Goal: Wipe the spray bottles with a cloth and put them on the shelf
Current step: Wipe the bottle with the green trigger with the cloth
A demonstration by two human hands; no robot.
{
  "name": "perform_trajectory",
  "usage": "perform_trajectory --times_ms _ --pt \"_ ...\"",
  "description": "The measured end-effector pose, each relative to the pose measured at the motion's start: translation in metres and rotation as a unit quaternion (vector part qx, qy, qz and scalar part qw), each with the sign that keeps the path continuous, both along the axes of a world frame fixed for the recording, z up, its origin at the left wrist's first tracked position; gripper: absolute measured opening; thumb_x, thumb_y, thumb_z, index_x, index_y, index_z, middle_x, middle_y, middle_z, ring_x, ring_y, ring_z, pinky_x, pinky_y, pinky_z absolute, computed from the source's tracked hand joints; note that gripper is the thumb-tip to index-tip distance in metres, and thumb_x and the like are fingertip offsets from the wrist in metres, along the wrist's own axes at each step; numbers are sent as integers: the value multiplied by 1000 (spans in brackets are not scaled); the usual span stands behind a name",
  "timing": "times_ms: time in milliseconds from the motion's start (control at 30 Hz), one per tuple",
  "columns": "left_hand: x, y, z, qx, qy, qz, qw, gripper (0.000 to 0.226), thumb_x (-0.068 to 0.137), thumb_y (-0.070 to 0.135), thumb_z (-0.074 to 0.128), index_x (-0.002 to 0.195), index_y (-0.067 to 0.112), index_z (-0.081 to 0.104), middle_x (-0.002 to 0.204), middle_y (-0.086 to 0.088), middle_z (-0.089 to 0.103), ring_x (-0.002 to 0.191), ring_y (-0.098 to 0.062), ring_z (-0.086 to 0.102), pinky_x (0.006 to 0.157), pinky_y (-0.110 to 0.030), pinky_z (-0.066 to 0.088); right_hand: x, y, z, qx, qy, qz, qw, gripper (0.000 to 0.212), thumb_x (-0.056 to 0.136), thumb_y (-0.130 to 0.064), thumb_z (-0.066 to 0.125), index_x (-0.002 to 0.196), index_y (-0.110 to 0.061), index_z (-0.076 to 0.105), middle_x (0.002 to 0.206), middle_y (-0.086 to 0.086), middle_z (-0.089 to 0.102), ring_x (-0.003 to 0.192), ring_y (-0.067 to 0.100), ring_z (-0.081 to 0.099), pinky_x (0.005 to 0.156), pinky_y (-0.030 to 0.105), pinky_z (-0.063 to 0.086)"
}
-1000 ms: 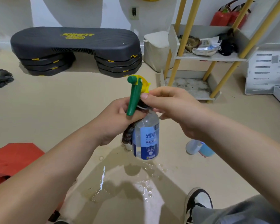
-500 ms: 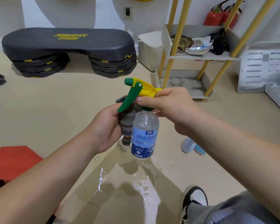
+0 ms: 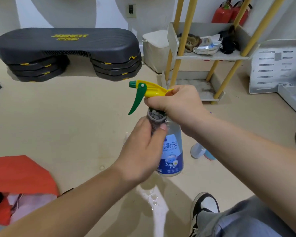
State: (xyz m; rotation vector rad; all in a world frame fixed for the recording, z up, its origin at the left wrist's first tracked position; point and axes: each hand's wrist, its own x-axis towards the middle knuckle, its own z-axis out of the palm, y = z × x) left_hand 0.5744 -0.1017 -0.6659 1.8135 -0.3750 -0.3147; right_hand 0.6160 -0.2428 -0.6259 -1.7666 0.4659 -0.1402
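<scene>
Floor [image 3: 75, 125]: wet, with a puddle [image 3: 154, 199] directly below my work. I judge this a slip and re-soiling risk, so the bottle should not be set down there. Shelf [image 3: 212, 57]: stands ahead and to my right, well apart from my hands. Its upper tray holds rags and packets, and the lower tray shows bare space, which I judge the likelier landing spot. Bottle [image 3: 173, 151]: held upright in the air above the puddle, between both my hands, not yet on the shelf, its label turned toward me. A second bottle [image 3: 201, 152] lies on the floor just beyond my right forearm, untouched. Right hand [image 3: 176, 103]: fingers curled tight round the bottle's neck, directly under the yellow and green trigger head [image 3: 149, 90]; it carries the weight. Left hand [image 3: 142, 151]: wrapped round the cloth [image 3: 156, 117], pressing it against the bottle's shoulder, thumb on the fabric. Step in hand, by my assessment: wiping the neck and shoulder. Recommendations: hold firm at the neck with the right hand and stay off the trigger lever, since a squeeze would spray. Draw the cloth downward with the left hand in full turns round the body, so front and back are both covered. Finish at the base, where drips would gather. Whether the far side is dry I cannot tell from here.
</scene>
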Motion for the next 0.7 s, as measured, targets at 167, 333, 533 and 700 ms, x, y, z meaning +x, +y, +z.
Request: perform_trajectory --times_ms 167,333,533,700 --pt "-27 -1 5 14 -62 -71 995 57 97 34 38 153 43 36 147 20 40 139 1 36 114 -29 32 2 2 -2 -48 11 7 999 54 50 -35 89 79 4 66 67 10 70 65 23 68 61 48 59" --pt "0 14 -6 40 -116 -5 992 32 100 42 49 132 40 57 125 12 62 118 -4 60 99 -39 52 -3 4 5 -41 -33 1 999 41 64 -28 91 72 0 62 60 5 53 58 17 52 57 34 44" --pt "31 27 3 -50 29 -29 998 9 105 37 60 109 33 67 90 17 75 78 0 70 63 -18 53 -8 14 10 -101 -92 17 990 53 67 -35 88 74 7 55 60 5 42 58 16 41 54 38 38" --pt "46 35 7 -130 294 -52 946 36 108 41 45 118 21 74 115 0 80 103 -16 76 82 -30 56 -8 9 9 -66 -72 25 995 55 67 -39 88 83 9 65 78 33 63 62 24 55 54 54 53"
